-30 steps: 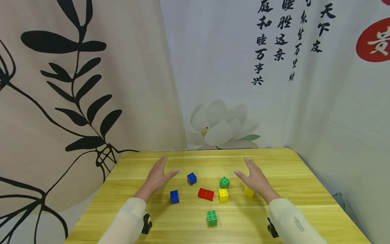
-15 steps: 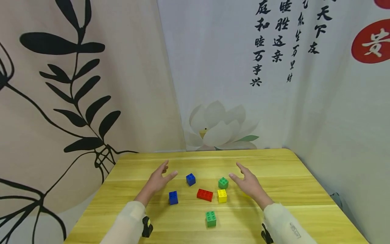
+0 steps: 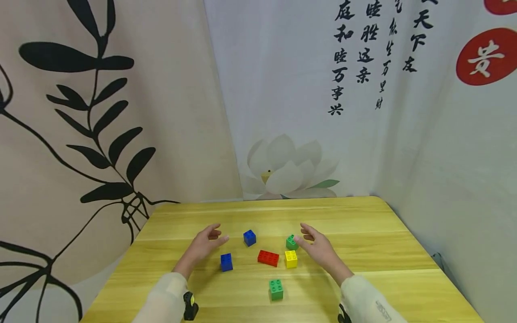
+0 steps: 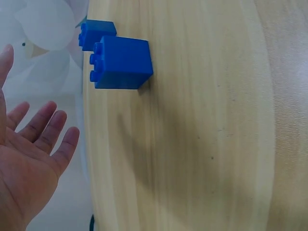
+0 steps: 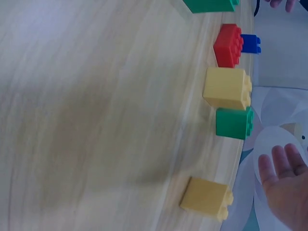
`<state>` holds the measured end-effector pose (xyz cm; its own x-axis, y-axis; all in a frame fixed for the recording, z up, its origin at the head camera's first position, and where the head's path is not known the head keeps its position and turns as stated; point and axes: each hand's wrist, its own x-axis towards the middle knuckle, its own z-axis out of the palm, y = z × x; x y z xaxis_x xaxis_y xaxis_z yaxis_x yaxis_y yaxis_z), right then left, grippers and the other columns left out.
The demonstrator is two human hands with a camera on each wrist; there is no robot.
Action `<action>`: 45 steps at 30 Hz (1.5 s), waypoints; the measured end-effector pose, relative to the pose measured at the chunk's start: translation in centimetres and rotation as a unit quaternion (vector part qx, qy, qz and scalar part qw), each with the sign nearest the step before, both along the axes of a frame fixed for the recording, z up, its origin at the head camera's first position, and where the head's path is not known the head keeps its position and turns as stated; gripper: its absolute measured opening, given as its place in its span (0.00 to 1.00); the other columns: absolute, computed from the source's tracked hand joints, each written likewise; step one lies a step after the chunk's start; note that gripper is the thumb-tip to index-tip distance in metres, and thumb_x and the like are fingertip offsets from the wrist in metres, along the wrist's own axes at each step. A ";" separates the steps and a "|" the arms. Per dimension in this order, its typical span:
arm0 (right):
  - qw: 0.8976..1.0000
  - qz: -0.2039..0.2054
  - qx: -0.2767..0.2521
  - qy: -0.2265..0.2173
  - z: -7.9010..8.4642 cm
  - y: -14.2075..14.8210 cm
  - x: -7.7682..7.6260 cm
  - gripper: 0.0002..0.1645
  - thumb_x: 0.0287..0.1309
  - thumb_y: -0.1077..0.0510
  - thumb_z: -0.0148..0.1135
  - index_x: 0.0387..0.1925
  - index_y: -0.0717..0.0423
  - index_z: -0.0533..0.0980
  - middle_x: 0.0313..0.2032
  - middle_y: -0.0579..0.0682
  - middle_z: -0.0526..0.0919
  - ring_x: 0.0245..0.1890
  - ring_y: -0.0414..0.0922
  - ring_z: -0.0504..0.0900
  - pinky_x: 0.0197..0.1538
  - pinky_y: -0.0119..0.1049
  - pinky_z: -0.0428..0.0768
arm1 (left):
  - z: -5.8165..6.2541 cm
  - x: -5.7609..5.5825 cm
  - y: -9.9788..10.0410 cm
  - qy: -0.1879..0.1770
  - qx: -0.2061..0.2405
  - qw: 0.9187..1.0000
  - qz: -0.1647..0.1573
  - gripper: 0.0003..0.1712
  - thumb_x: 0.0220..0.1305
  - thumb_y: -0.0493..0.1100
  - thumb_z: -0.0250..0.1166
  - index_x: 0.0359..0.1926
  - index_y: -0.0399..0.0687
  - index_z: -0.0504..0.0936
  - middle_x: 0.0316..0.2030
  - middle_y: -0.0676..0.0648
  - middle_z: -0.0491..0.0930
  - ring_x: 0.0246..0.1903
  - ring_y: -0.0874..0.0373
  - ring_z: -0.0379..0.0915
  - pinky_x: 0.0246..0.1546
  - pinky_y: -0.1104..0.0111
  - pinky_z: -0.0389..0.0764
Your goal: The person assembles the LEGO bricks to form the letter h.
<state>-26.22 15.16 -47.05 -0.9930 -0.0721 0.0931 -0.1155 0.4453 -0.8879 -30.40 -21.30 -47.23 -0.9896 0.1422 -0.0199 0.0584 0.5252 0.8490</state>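
My left hand (image 3: 203,244) hovers above the table, holding nothing, its fingers loosely bent. Nearest to it are two blue toy bricks; the closer one (image 4: 125,62) looks large in the left wrist view, the farther blue brick (image 4: 98,33) partly behind it. My right hand (image 3: 319,249), also holding nothing, hangs near a green brick (image 3: 291,242), whose edge its thumb overlaps in the head view. A yellow brick (image 3: 291,259) and a red brick (image 3: 268,258) lie left of it. A second yellow brick (image 5: 206,196) shows in the right wrist view, hidden by my right arm in the head view.
Another green brick (image 3: 276,290) lies closer to me on the wooden table (image 3: 242,309). Behind the table hangs a printed curtain (image 3: 186,112) with plants and writing, and a pale curtain (image 3: 444,170) runs along the right side.
My right hand has moved left towards the green brick, covering the second yellow brick. The fingers of both hands have bent more. The head view has shifted slightly; the bricks appear unmoved.
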 end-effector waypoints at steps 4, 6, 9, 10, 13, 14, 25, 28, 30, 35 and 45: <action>0.999 0.011 -0.029 -0.011 -0.2 -0.4 0.4 0.36 0.67 0.47 0.63 0.70 0.57 0.66 0.62 0.60 0.74 0.60 0.57 0.74 0.58 0.51 0.76 | -0.6 0.3 0.0 -0.004 0.001 1.000 0.000 0.41 0.65 0.56 0.67 0.71 0.42 0.65 0.61 0.39 0.73 0.61 0.41 0.67 0.58 0.47 0.71; 0.999 0.021 -0.041 -0.018 -0.3 -0.5 0.6 0.34 0.67 0.47 0.63 0.69 0.56 0.68 0.61 0.59 0.75 0.59 0.55 0.75 0.57 0.49 0.76 | -0.9 0.5 -0.1 -0.007 0.001 1.000 0.004 0.40 0.65 0.55 0.68 0.70 0.42 0.67 0.60 0.40 0.74 0.61 0.42 0.68 0.58 0.47 0.72; 0.998 0.040 -0.050 -0.023 -0.6 -0.7 0.9 0.33 0.67 0.47 0.62 0.67 0.59 0.69 0.59 0.58 0.77 0.57 0.54 0.76 0.56 0.47 0.77 | -1.4 0.7 -0.2 -0.009 0.003 1.000 0.012 0.37 0.64 0.53 0.69 0.68 0.41 0.70 0.58 0.40 0.76 0.58 0.43 0.70 0.57 0.48 0.73; 0.997 0.046 -0.053 -0.023 -0.7 -0.7 1.0 0.33 0.67 0.47 0.62 0.66 0.60 0.70 0.58 0.58 0.77 0.56 0.54 0.77 0.56 0.47 0.78 | -1.5 0.8 -0.3 -0.009 0.004 1.000 0.014 0.37 0.63 0.52 0.70 0.67 0.40 0.71 0.57 0.40 0.76 0.58 0.43 0.71 0.56 0.48 0.73; 0.996 0.065 -0.054 -0.024 -0.9 -0.8 1.2 0.33 0.67 0.47 0.62 0.64 0.64 0.71 0.55 0.58 0.79 0.54 0.53 0.78 0.54 0.45 0.79 | -2.1 0.9 -0.4 -0.013 0.006 1.000 0.016 0.38 0.62 0.53 0.71 0.66 0.39 0.71 0.56 0.41 0.77 0.56 0.45 0.71 0.55 0.49 0.74; 0.996 0.070 -0.054 -0.024 -1.0 -0.9 1.2 0.32 0.68 0.47 0.62 0.63 0.65 0.71 0.55 0.58 0.79 0.54 0.53 0.78 0.54 0.45 0.79 | -2.2 1.0 -0.4 -0.015 0.007 1.000 0.015 0.38 0.61 0.53 0.71 0.67 0.39 0.71 0.56 0.41 0.77 0.56 0.45 0.71 0.55 0.49 0.74; 0.991 0.113 -0.054 -0.041 -2.2 -1.4 2.0 0.25 0.67 0.49 0.63 0.56 0.63 0.77 0.51 0.56 0.82 0.50 0.49 0.80 0.50 0.43 0.80 | -3.8 1.9 -0.9 -0.027 0.017 0.999 -0.016 0.38 0.60 0.49 0.73 0.65 0.35 0.71 0.54 0.39 0.77 0.53 0.46 0.73 0.55 0.49 0.73; 0.989 0.129 -0.063 -0.048 -2.5 -1.6 2.4 0.27 0.66 0.50 0.64 0.57 0.66 0.76 0.54 0.61 0.80 0.50 0.50 0.80 0.51 0.42 0.80 | -4.1 2.1 -0.9 -0.028 0.008 0.999 -0.024 0.38 0.60 0.49 0.73 0.65 0.34 0.71 0.53 0.40 0.78 0.52 0.46 0.74 0.54 0.50 0.74; 0.987 0.136 -0.068 -0.049 -2.7 -1.7 2.6 0.27 0.66 0.51 0.64 0.57 0.67 0.75 0.54 0.62 0.80 0.50 0.50 0.80 0.51 0.41 0.80 | -4.3 2.1 -0.9 -0.030 0.009 0.999 -0.027 0.38 0.60 0.49 0.73 0.64 0.34 0.71 0.52 0.41 0.78 0.51 0.47 0.74 0.53 0.51 0.75; 0.985 0.152 -0.057 -0.060 -3.5 -1.9 2.9 0.25 0.64 0.53 0.66 0.56 0.66 0.76 0.53 0.61 0.81 0.49 0.49 0.80 0.51 0.40 0.80 | -4.7 2.2 -0.8 -0.033 0.021 0.999 -0.033 0.36 0.59 0.47 0.74 0.62 0.32 0.73 0.50 0.42 0.79 0.51 0.46 0.74 0.53 0.49 0.75; 0.973 0.202 -0.066 -0.093 -5.3 -1.9 3.4 0.28 0.58 0.55 0.71 0.57 0.66 0.76 0.54 0.60 0.79 0.53 0.57 0.78 0.58 0.51 0.75 | -5.0 2.2 -1.0 -0.036 0.020 0.999 -0.034 0.33 0.58 0.45 0.75 0.59 0.33 0.75 0.51 0.42 0.79 0.54 0.44 0.74 0.56 0.48 0.73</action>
<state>-22.79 13.25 -52.30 -0.8870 -0.4590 -0.0509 -0.0887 0.2775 -0.9566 -28.16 -22.28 -52.23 -0.9739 0.2107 -0.0846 0.0300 0.4886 0.8720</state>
